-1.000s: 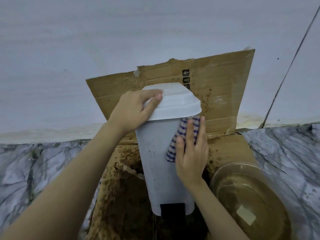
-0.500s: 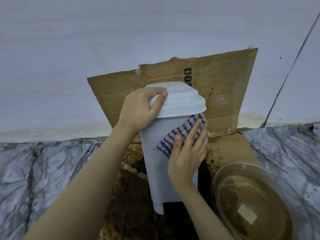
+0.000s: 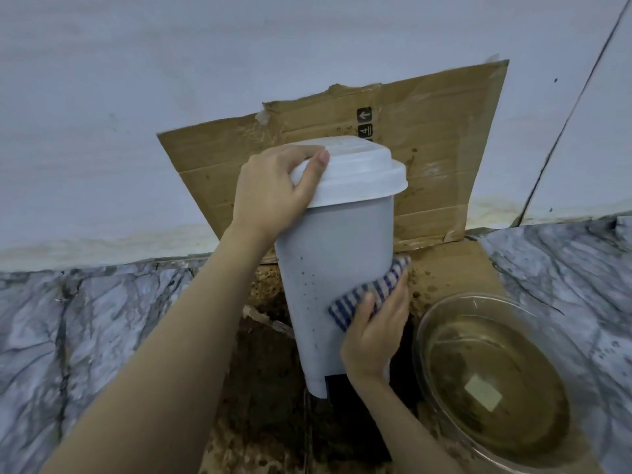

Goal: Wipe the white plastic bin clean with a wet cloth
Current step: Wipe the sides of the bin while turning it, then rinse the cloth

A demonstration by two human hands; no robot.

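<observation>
A white plastic bin [image 3: 337, 254] with a domed lid [image 3: 359, 172] stands upright on stained cardboard, with dark specks on its lower left side. My left hand [image 3: 273, 189] grips the lid's left edge, thumb on top of the lid. My right hand [image 3: 376, 330] presses a blue-and-white checked cloth [image 3: 371, 292] against the bin's lower right side, fingers fairly straight over it. A black pedal [image 3: 337, 386] shows at the bin's foot.
A glass bowl [image 3: 492, 381] of murky brown water sits to the right on the marble floor [image 3: 102, 323]. Dirty brown cardboard [image 3: 427, 172] lies under the bin and leans on the pale wall behind it.
My right hand has slid the cloth from just under the lid down to the bin's lower right side. The left hand keeps its hold on the lid.
</observation>
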